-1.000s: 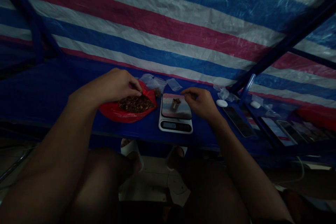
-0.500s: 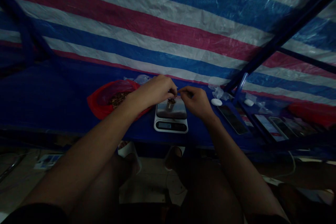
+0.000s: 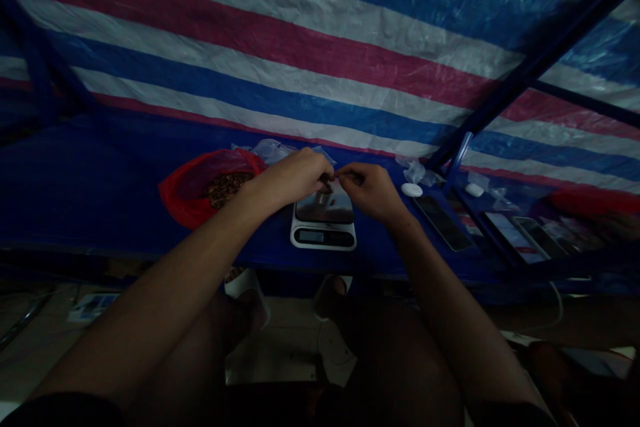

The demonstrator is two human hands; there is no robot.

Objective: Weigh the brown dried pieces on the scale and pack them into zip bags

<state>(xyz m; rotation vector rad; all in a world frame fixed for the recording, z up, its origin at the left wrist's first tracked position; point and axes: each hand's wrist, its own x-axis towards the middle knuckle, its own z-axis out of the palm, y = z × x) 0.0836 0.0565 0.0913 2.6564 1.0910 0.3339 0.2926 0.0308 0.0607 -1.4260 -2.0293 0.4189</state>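
A white digital kitchen scale (image 3: 324, 237) with a shiny metal top stands on the blue surface. On its plate sits a small metal cup (image 3: 323, 197) with brown bits in it. Just over the cup is my left hand (image 3: 309, 170), its fingers curled down in a pinch; what they hold is too small to make out. My right hand (image 3: 367, 188) is at the cup's right, thumb and forefinger pressed together, their tips close to my left fingers. Left of the scale, a red plastic bag (image 3: 180, 195) lies spread around brown dried pieces (image 3: 227, 188), partly behind my left forearm.
Clear plastic bags (image 3: 273, 150) lie behind the scale. To the right are a white rounded case (image 3: 411, 190), a dark phone (image 3: 443, 222) and more phones (image 3: 513, 235) beyond a blue metal post (image 3: 456, 159). A striped tarp (image 3: 320, 60) hangs behind.
My left hand has dipped slightly toward the cup, and its fingers now cover more of it. My right hand stays pinched beside it. The view has shifted a little.
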